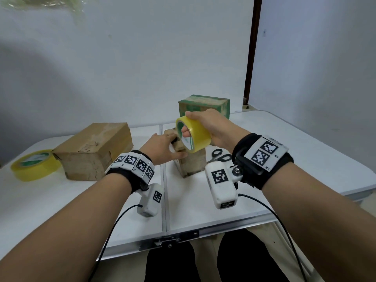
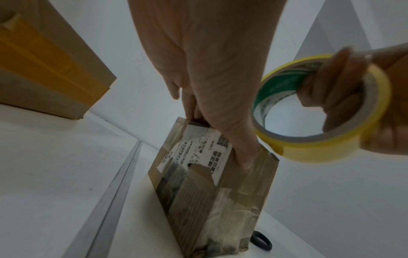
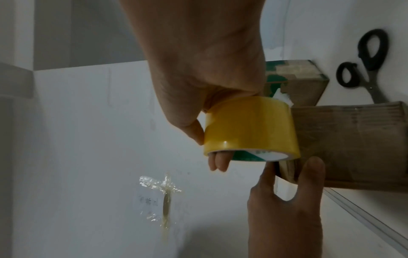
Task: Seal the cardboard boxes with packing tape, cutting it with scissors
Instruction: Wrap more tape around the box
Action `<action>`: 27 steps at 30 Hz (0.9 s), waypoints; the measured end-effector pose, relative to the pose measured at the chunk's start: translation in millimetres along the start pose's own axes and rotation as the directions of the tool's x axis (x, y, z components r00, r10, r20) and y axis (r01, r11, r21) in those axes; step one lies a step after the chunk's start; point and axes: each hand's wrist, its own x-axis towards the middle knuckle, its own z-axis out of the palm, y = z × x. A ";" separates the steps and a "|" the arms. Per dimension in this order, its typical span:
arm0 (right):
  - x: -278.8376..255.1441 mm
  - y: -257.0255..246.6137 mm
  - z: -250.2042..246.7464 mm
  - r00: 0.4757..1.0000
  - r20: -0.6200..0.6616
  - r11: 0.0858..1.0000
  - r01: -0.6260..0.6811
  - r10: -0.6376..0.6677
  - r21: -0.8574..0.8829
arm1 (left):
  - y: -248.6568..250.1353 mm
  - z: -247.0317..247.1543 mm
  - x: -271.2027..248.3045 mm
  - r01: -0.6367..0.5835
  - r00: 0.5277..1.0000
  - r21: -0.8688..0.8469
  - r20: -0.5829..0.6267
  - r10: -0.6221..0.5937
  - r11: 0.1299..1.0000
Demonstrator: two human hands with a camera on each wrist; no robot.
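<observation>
Left hand point(image 1: 160, 147) grips top of small box point(image 1: 191, 163), thumb point(image 2: 243, 157) down the near side, fingers over the top edge. Small box stands upright on table point(image 1: 203, 210), near the center seam, worn label on its side. Right hand point(image 1: 211, 127) holds tape roll point(image 1: 195, 135) just above the small box, fingers point(image 3: 217, 160) through the core, thumb on the outer yellow face; roll edge touching or nearly touching box top, can't tell which. Scissors point(image 1: 220, 157) lie flat on table right of small box, black handles, unheld. Brown box point(image 1: 95, 151) sits left, well apart from the hands, second roll point(image 1: 34, 165) flat just beside its left end. Green box point(image 1: 205, 105) stands farthest back, behind the right hand.
</observation>
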 end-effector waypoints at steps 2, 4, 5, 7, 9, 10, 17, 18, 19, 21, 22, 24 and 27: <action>-5.1 -1.6 -3.4 1.000 -0.006 0.999 -0.022 0.022 -0.029 | -1.7 0.3 2.4 0.011 1.000 -0.010 -0.006 -0.011 1.000; -9.3 0.5 -6.8 0.999 -0.020 0.998 -0.041 0.040 -0.052 | -1.2 -0.2 4.8 0.002 1.000 -0.030 -0.014 -0.002 1.000; -11.5 2.8 -7.6 0.999 -0.025 0.997 -0.046 0.045 -0.058 | -0.2 -0.6 5.5 -0.010 1.000 -0.041 -0.023 0.009 0.999; -15.0 8.4 -8.0 0.998 -0.032 0.996 -0.052 0.050 -0.070 | 1.6 -1.1 5.8 -0.020 0.999 -0.065 -0.036 0.018 0.998; -18.1 13.1 -8.0 0.998 -0.037 0.995 -0.053 0.050 -0.090 | 2.2 -1.5 5.5 -0.014 0.999 -0.077 -0.042 0.011 0.997; -20.4 14.8 -7.9 0.998 -0.041 0.994 -0.054 0.050 -0.096 | 2.8 -2.2 4.6 -0.004 0.999 -0.084 -0.045 0.000 0.996; -32.4 34.9 -8.9 0.995 -0.066 0.990 -0.082 0.074 -0.118 | 12.3 -6.5 6.5 0.072 0.997 -0.064 -0.031 -0.074 0.995; -32.9 38.6 -9.4 0.995 -0.071 0.989 -0.082 0.073 -0.124 | 12.9 -6.8 6.7 0.073 0.997 -0.066 -0.036 -0.075 0.995; -33.1 42.0 -10.1 0.994 -0.076 0.988 -0.085 0.076 -0.129 | 13.0 -6.9 6.7 0.071 0.997 -0.068 -0.038 -0.074 0.995; -33.4 48.3 -11.8 0.993 -0.083 0.984 -0.096 0.084 -0.151 | 13.0 -6.5 6.1 0.072 0.996 -0.075 -0.040 -0.075 0.995; -33.5 50.8 -12.2 0.993 -0.082 0.981 -0.098 0.085 -0.167 | 13.2 -6.7 5.6 0.074 0.996 -0.078 -0.039 -0.077 0.994; -33.7 54.6 -12.8 0.994 -0.075 0.979 -0.094 0.081 -0.182 | 14.8 -8.6 5.1 0.083 0.996 -0.066 -0.025 -0.085 0.994; -33.7 56.2 -15.0 0.995 -0.061 0.983 -0.089 0.080 -0.163 | 18.7 -11.9 5.6 0.096 0.995 -0.038 -0.012 -0.097 0.995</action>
